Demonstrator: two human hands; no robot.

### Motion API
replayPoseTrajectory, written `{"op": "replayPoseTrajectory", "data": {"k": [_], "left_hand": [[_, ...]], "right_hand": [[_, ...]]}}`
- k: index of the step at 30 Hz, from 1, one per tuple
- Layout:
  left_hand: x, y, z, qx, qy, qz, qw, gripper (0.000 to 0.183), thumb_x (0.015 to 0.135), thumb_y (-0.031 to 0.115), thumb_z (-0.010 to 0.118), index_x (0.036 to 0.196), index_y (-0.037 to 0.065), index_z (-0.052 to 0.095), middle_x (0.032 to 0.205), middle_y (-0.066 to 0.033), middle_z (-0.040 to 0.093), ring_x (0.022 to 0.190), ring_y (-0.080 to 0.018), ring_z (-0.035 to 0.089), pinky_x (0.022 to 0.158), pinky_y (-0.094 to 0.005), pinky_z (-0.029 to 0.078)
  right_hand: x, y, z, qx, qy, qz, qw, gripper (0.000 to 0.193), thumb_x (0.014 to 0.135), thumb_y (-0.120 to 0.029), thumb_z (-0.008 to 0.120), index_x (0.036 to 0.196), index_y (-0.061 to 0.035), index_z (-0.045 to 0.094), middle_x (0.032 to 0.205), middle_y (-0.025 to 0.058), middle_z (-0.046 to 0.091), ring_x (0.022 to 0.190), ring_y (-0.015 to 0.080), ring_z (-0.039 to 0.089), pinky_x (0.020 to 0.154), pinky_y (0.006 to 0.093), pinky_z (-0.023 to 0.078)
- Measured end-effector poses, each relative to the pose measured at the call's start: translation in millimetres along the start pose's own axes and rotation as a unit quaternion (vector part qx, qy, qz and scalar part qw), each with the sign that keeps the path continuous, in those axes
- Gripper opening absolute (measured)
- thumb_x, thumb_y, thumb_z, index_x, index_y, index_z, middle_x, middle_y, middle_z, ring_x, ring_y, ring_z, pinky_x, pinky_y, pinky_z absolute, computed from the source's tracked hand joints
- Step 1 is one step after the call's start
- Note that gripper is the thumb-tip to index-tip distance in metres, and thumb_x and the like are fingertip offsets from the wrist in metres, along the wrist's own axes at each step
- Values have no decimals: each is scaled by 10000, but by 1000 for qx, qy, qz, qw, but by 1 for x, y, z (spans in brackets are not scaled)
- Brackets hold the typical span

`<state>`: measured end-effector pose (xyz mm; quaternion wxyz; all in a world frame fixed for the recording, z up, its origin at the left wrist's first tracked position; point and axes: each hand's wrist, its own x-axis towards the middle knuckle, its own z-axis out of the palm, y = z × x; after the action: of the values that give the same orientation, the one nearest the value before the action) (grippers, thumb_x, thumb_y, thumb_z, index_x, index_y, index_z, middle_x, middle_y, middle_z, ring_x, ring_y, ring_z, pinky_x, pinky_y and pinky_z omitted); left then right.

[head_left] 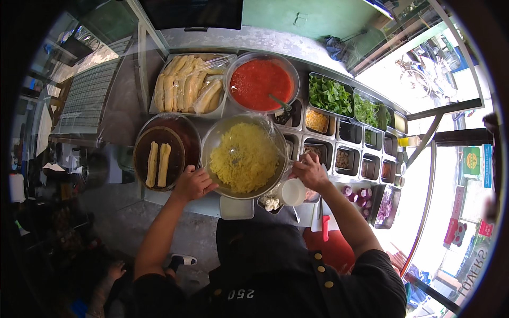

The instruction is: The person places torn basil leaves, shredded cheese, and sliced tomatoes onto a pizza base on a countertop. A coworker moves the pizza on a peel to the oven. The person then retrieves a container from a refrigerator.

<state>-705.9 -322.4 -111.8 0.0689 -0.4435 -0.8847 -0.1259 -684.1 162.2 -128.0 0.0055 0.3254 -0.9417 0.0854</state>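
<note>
A large round metal bowl (210, 139) of yellow shreds (244, 156), like grated cheese, stands in front of me. Clear plastic wrap (282, 139) shows along its right side. My left hand (195, 183) is closed at the bowl's lower left rim; what its fingers grip is hidden. Closed at the right edge, my right hand (309, 170) pinches what looks like the wrap, above a white cup (292, 192). Left of the bowl, two long bread sticks (158, 164) lie on a round brown board (151, 137).
Behind stand a bagged tray of bread sticks (185, 85) and a bowl of red sauce (262, 85) with a spoon. Topping pans (347, 159) and leafy greens (330, 95) fill the right. Near the front edge lie a red-handled knife (325, 225) and purple onions (363, 196).
</note>
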Motion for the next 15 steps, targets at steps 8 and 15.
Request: {"op": "replayPoseTrajectory", "data": {"k": [8, 15], "left_hand": [[-47, -16, 2, 22, -12, 4, 1000, 351, 977, 452, 769, 784, 190, 636, 858, 50, 588, 932, -149, 611, 890, -416, 418], [-58, 9, 13, 18, 13, -89, 996, 277, 976, 418, 774, 954, 149, 714, 1000, 1, 679, 1055, -208, 651, 1029, -468, 438]], "right_hand": [[-5, 24, 1, -17, 22, 13, 1000, 231, 926, -395, 742, 967, -169, 755, 1078, -46, 656, 1187, 272, 572, 1105, 503, 429], [15, 34, 10, 135, -59, 104, 984, 172, 944, -223, 725, 1087, -134, 758, 1104, 79, 681, 1137, 346, 630, 1038, 456, 493]]}}
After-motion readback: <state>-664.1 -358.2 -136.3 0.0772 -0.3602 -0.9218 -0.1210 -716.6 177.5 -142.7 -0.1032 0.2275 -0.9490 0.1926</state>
